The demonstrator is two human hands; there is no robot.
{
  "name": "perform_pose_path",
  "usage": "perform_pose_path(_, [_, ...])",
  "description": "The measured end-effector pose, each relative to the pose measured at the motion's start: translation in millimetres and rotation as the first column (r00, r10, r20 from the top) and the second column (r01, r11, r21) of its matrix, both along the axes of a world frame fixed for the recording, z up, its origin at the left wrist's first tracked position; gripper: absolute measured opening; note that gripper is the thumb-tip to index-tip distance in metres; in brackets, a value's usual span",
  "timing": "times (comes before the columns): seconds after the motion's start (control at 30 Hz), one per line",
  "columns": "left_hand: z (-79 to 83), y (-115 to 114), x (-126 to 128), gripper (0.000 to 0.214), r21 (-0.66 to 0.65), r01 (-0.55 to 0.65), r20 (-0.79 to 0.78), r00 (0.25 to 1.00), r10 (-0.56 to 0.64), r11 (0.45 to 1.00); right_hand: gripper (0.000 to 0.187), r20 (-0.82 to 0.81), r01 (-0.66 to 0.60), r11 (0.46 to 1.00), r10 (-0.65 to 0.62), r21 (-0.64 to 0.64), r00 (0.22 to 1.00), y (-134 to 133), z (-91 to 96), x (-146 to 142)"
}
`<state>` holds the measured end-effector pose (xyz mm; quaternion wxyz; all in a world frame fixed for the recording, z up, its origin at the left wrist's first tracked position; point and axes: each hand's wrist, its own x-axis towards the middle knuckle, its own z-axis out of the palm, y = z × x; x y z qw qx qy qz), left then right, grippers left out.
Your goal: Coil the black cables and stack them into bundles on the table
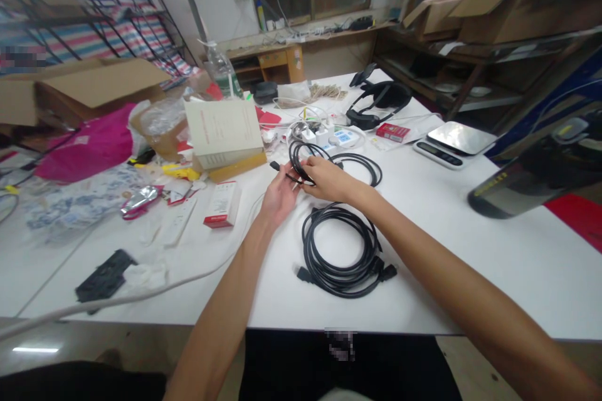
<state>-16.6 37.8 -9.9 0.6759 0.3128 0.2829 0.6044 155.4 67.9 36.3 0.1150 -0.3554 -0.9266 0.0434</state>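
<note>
Near the left part of the front edge of the tabletop (282,288), a black plastic part (106,279) lies flat. Farther right, a small box (222,203) rests to the left of both arms, perhaps so that it does not disturb the handling. Next comes the left grip (281,194), palm turned upward; its fingers are closed lightly on one end of the held cable (295,151), probably to keep the plug (275,165) from hanging loose. The right grip (324,178) grasps the same cable from above, seemingly so that its loops stay together. This cable is held over the middle of the tabletop. Below the grips, nearer to the front edge, a coiled cable (341,250) lies flat in round loops, a shape which likely prevents tangling. Toward the right edge stands a scale (454,144), well apart from both grips.
</note>
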Motion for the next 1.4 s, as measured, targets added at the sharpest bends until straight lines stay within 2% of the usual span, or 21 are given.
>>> perform_pose_path(0.13, [0.2, -4, 3, 0.039, 0.062, 0.050, -0.115, 0.992, -0.042, 0.997, 0.035, -0.137, 0.080, 0.993, -0.091, -0.083, 0.986, -10, -9.1, 16])
perform_pose_path(0.23, [0.3, -11, 5, 0.049, 0.129, 0.133, -0.285, 0.954, -0.092, 0.983, 0.028, -0.367, 0.185, 0.973, -0.225, -0.141, 0.903, -15, -9.5, 37])
perform_pose_path(0.3, [-0.3, -15, 7, 0.057, 0.162, 0.269, -0.419, 0.890, -0.181, 0.949, 0.028, -0.572, 0.238, 0.955, -0.297, -0.177, 0.765, -16, -7.4, 52])
perform_pose_path(0.37, [-1.9, -19, 10, 0.063, 0.181, 0.418, -0.542, 0.798, -0.264, 0.891, 0.034, -0.750, 0.241, 0.945, -0.323, -0.221, 0.578, -16, -7.0, 65])
perform_pose_path(0.47, [-4.5, -22, 16, 0.073, 0.204, 0.521, -0.665, 0.695, -0.273, 0.829, 0.041, -0.892, 0.186, 0.946, -0.314, -0.265, 0.326, -18, -13.8, 78])
perform_pose_path(0.53, [-3.9, -24, 19, 0.074, 0.212, 0.536, -0.695, 0.670, -0.259, 0.817, 0.042, -0.919, 0.192, 0.943, -0.313, -0.271, 0.238, -20, -20.8, 83])
perform_pose_path(0.6, [0.2, -26, 21, 0.065, 0.195, 0.554, -0.706, 0.652, -0.276, 0.809, 0.042, -0.935, 0.224, 0.937, -0.309, -0.267, 0.175, -23, -25.3, 86])
perform_pose_path(0.67, [6.7, -29, 21, 0.054, 0.170, 0.583, -0.711, 0.631, -0.311, 0.794, 0.042, -0.948, 0.241, 0.932, -0.303, -0.272, 0.101, -26, -24.8, 87])
perform_pose_path(0.77, [13.9, -33, 21, 0.051, 0.158, 0.626, -0.729, 0.595, -0.338, 0.763, 0.043, -0.954, 0.235, 0.925, -0.296, -0.300, -0.054, -28, -17.6, 87])
perform_pose_path(0.83, [13.9, -33, 21, 0.051, 0.160, 0.602, -0.721, 0.613, -0.324, 0.782, 0.043, -0.943, 0.224, 0.918, -0.301, -0.326, -0.142, -27, -13.0, 88])
perform_pose_path(0.87, [12.6, -33, 21, 0.051, 0.173, 0.567, -0.701, 0.645, -0.303, 0.805, 0.043, -0.935, 0.216, 0.915, -0.306, -0.340, -0.177, -26, -11.6, 88])
perform_pose_path(0.93, [9.9, -32, 20, 0.058, 0.210, 0.497, -0.642, 0.720, -0.265, 0.842, 0.044, -0.917, 0.203, 0.907, -0.320, -0.369, -0.239, -23, -10.7, 91])
perform_pose_path(1.0, [9.6, -31, 18, 0.065, 0.234, 0.504, -0.605, 0.745, -0.281, 0.831, 0.045, -0.896, 0.189, 0.899, -0.330, -0.394, -0.297, -19, -11.2, 94])
perform_pose_path(1.1, [14.2, -31, 15, 0.064, 0.197, 0.594, -0.642, 0.679, -0.355, 0.780, 0.047, -0.867, 0.159, 0.897, -0.333, -0.412, -0.371, -14, -11.0, 100])
perform_pose_path(1.17, [16.1, -31, 15, 0.059, 0.166, 0.606, -0.683, 0.640, -0.353, 0.778, 0.049, -0.852, 0.128, 0.899, -0.341, -0.420, -0.397, -13, -9.3, 104])
perform_pose_path(1.3, [7.7, -29, 17, 0.050, 0.173, 0.562, -0.740, 0.616, -0.270, 0.809, 0.057, -0.841, 0.074, 0.893, -0.387, -0.445, -0.379, -16, -3.4, 108])
perform_pose_path(1.4, [-0.2, -28, 20, 0.048, 0.233, 0.561, -0.807, 0.568, -0.165, 0.794, 0.060, -0.840, 0.039, 0.895, -0.402, -0.445, -0.364, -21, 0.8, 103])
